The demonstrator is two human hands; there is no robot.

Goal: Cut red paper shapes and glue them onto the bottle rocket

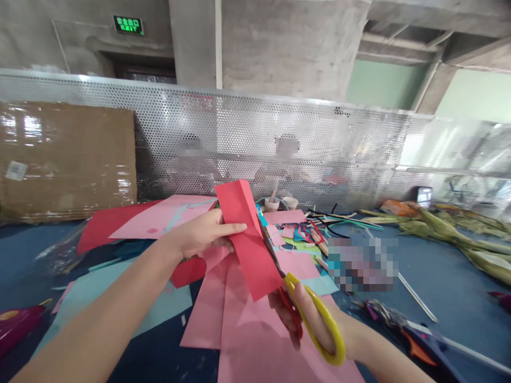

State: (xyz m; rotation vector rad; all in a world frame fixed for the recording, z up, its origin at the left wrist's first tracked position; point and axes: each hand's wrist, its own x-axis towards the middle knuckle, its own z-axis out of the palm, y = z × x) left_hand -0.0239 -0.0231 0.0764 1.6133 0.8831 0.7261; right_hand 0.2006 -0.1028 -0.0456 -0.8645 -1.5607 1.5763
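Observation:
A folded strip of red paper (249, 250) is raised above the table in the middle of the view. My left hand (203, 231) grips its left edge, thumb across the front and fingers behind. My right hand (315, 314) is closed around scissors with one yellow and one red handle (331, 340). The scissor blades lie along the right edge of the strip, pointing up and away; whether paper is between them I cannot tell. Large pink sheets (259, 340) lie below both hands, with a light blue sheet (159, 308) to the left.
Paper scraps (287, 231) and small white cups (272, 204) sit behind the hands. Dry husks (439, 229) lie at the right, near a hot glue gun (423, 340). A purple tool (19, 324) rests at the left edge. A perforated metal screen (247, 122) and cardboard (67, 159) stand behind.

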